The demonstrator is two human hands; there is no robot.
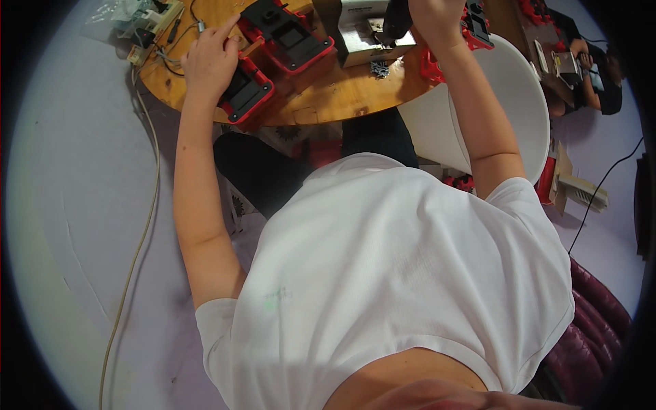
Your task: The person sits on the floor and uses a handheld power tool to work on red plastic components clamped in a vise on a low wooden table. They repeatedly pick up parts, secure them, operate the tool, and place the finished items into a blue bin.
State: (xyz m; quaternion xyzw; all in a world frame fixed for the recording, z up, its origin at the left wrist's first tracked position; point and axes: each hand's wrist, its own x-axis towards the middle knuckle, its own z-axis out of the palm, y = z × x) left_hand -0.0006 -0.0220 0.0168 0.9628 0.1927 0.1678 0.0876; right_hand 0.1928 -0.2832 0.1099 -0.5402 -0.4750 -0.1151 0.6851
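My left hand [210, 63] is at the table's left side, its index finger stretched out along the edge of a red-and-black plastic housing [290, 42]. Just below that finger lies a smaller red-and-black piece [247, 94]. At the top edge my right hand [436, 19] reaches beside a shiny metal box-like device [350, 42]; its fingers are cut off by the frame. A dark, rounded part [396, 24] shows between this hand and the metal device. A small pile of silvery screw-like bits [380, 69] lies in front of the device.
More red-and-black parts [477, 27] sit right of my right forearm. A white chair [502, 102] stands by the round wooden table [328, 102]. Cables and a power strip [140, 51] are at far left. Another person [588, 75] sits at the upper right.
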